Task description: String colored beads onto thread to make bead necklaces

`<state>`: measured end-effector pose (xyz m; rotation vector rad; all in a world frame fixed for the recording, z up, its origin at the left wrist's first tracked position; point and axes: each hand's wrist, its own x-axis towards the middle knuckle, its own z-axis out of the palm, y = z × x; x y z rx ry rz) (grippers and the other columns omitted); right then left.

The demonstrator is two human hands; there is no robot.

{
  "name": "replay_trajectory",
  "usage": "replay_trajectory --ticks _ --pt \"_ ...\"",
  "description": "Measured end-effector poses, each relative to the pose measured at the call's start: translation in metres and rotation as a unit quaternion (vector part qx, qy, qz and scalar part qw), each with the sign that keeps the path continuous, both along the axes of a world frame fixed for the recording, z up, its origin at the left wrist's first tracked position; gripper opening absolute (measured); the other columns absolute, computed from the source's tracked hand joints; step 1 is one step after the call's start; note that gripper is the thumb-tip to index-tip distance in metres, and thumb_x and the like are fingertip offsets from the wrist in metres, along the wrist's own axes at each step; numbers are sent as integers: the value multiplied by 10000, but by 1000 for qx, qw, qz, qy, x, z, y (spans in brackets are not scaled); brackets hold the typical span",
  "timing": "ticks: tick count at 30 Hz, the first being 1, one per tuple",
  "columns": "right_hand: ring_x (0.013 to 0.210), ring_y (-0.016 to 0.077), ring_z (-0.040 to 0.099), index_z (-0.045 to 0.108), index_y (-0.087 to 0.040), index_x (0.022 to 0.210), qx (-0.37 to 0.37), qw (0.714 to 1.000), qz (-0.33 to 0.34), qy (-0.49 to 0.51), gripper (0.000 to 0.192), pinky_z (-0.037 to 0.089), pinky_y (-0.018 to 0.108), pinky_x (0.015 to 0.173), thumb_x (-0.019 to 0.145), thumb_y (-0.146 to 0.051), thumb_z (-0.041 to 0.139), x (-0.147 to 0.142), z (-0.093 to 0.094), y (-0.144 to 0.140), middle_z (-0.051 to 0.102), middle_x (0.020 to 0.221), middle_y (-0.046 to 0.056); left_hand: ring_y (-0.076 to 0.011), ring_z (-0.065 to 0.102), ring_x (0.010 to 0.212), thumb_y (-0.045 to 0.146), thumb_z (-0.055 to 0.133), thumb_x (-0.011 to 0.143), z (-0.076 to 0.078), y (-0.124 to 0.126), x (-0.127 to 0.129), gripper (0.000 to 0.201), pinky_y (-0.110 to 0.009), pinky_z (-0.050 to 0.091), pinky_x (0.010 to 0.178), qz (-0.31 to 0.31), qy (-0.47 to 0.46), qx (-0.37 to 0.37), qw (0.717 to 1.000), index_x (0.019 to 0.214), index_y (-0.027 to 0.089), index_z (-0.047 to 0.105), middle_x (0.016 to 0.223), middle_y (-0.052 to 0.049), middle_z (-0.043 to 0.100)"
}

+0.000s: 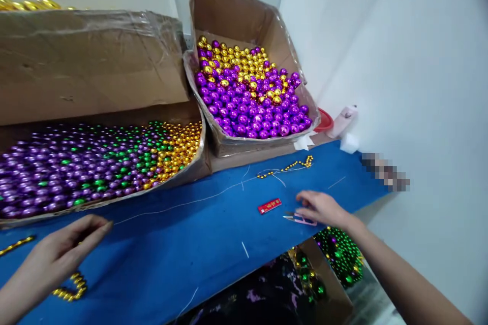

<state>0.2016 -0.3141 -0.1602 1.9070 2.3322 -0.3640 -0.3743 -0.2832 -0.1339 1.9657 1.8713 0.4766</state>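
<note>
Two cardboard boxes (pixel 224 147) of purple, gold, green beads (pixel 247 96); red tag (pixel 269 206).

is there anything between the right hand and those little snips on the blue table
Nothing visible. The right hand lies right over the snips, fingers at their handle end. The red tag lies just to their left, off to the side on the blue table.

We see bright, even indoor light, glints on the beads (pixel 247 96), soft motion blur throughout, and wide-angle bending at edges
</note>
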Motion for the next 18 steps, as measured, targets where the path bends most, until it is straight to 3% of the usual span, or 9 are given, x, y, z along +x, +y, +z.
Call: replay_trajectory --ticks 4,8,14,18 --pt "940 199 598 543 -253 1157 11 999 33 41 339 494 303 772 870 -432 519 -12 -18 -42 612 1007 61 -193 586 777 570 476 742 24 -11 23 393 -228 436 695 21 -73 -53 996 837 196 552 768 17 631" --pt "862 168 610 567 -221 1081 36 994 53 84 288 495 297 768 956 -299 319 -41 -16 -33 573 1021 87 -155 512 677 552 483 757 41 -19 34 376 -208 392 606 27 -97 -49 994 809 183 532 696 26 563" --pt "907 151 604 578 -237 1037 35 988 101 112 260 465 258 805 962 -282 333 -104 -3 4 609 979 44 -158 492 695 504 506 773 41 -24 34 328 -209 390 626 30 -115 -46 992 798 178 534 696 21 554" --pt "876 196 617 568 -248 1024 21 995 63 80 307 473 291 726 908 -489 418 -111 -5 -15 630 959 45 -157 498 680 542 480 768 39 -26 42 370 -205 402 608 34 -94 -32 994 819 179 538 699 14 565"
